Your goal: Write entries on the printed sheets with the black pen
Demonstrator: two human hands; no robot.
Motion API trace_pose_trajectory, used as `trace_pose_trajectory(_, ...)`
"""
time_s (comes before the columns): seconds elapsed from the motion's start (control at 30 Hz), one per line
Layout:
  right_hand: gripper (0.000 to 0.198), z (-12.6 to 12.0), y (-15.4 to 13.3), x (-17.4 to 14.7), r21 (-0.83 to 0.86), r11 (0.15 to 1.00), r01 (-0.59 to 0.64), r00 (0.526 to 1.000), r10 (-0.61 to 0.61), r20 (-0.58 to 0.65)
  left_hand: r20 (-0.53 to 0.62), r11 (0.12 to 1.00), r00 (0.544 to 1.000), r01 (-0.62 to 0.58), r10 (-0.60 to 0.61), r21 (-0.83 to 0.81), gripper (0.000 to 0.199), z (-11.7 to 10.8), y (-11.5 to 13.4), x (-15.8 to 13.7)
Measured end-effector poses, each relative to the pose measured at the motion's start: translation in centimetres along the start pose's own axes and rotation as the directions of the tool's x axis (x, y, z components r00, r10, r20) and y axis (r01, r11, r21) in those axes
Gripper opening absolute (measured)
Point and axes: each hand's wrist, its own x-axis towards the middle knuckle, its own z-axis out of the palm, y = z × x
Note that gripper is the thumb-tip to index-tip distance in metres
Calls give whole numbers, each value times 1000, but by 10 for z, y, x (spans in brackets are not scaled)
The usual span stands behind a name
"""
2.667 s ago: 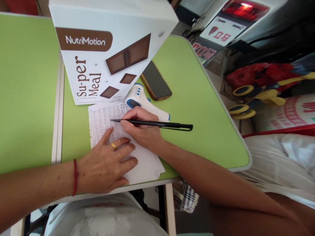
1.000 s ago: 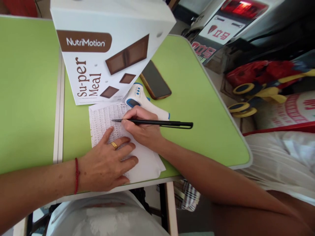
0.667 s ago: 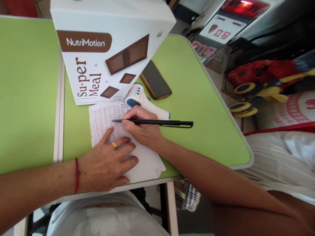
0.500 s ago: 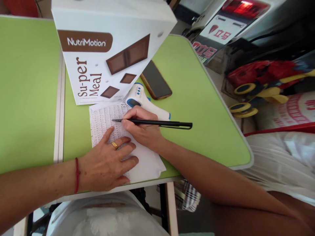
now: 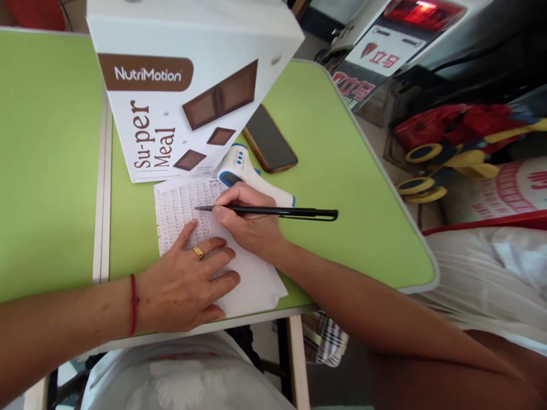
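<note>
My right hand (image 5: 250,219) pinches a black pen (image 5: 294,213) near its point. The tip rests on or just above a sheet of paper (image 5: 256,287) covered with rows of small handwriting on its left part. Flat across the lower part of the paper lies my left hand (image 5: 192,279), fingers spread, with a gold ring on one finger and a red cord at the wrist. Just beyond my right hand is a white and blue infrared thermometer (image 5: 273,191), partly hidden by that hand.
A large white NutriMotion box (image 5: 149,28) stands behind the paper. A smartphone (image 5: 271,139) lies right of it on the green folding table (image 5: 363,210), whose seam (image 5: 102,216) runs left of the paper. Yellow-handled scissors (image 5: 423,171) and a red-lit vehicle rear (image 5: 423,14) are at the right.
The pen's rear end has swung slightly up and to the right in my right hand. My left hand stays in place on the paper.
</note>
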Motion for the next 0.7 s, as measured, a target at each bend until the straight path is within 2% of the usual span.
trace_pose_trajectory(0.17, 11, -1, 1, 1, -16, 1000, -14, 999, 14, -33, 10, 1000, 1000, -2, 2, 0, 38, -1, 0, -1)
trace_pose_trajectory(0.7, 12, 0, 1, 2, -23, 999, -28, 1000, 28, 5, 2, 1000, 1000, -1, 1, 2, 38, 0, 0, 0)
